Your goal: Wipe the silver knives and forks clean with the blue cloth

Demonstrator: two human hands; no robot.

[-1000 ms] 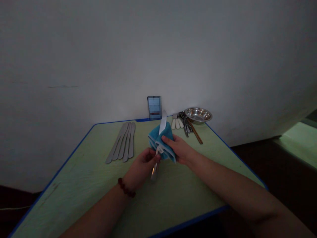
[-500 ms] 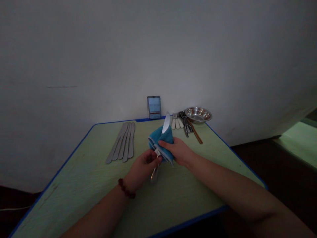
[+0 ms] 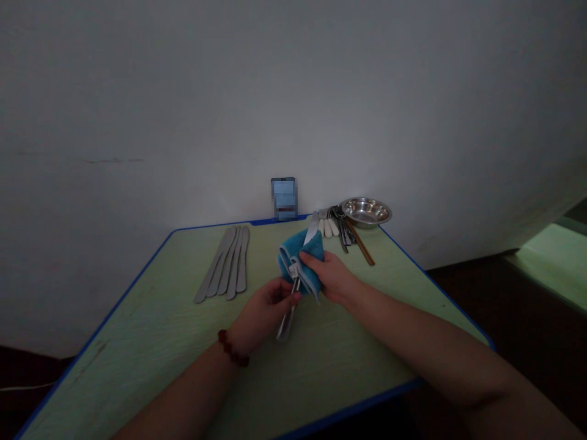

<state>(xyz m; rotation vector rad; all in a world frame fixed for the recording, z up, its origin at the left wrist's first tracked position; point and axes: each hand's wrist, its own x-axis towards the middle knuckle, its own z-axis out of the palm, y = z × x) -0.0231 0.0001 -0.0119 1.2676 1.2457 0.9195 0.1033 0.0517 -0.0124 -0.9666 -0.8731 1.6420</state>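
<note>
My left hand (image 3: 263,308), with a dark red bracelet (image 3: 233,349) at the wrist, is closed on the handle of a knife (image 3: 287,321). The end of the handle comes out below my fingers, toward me, over the green table (image 3: 330,360). Just beyond and to the right of it, my right hand (image 3: 338,278) grips a blue cloth (image 3: 297,243), which is folded around the middle of this knife. My right thumb lies on top; the other fingers are mostly behind the cloth, so I cannot tell how they are placed. The blade comes out on the far side.

I judge that the work on this knife is in the middle: the cloth is around it, and it is not yet put down. Beyond my left hand, to the left, five knives (image 3: 233,272) lie in a fan. Perhaps they are already done, but their surfaces do not show me this.

Beyond my right hand lie white-handled forks (image 3: 328,228), then dark cutlery (image 3: 342,229), wooden chopsticks (image 3: 361,244) and a metal bowl (image 3: 367,217). I do not touch these; whether they are finished or left, I cannot say. Farthest, ahead of both hands, a screen (image 3: 284,198) stands by the wall (image 3: 293,91).
</note>
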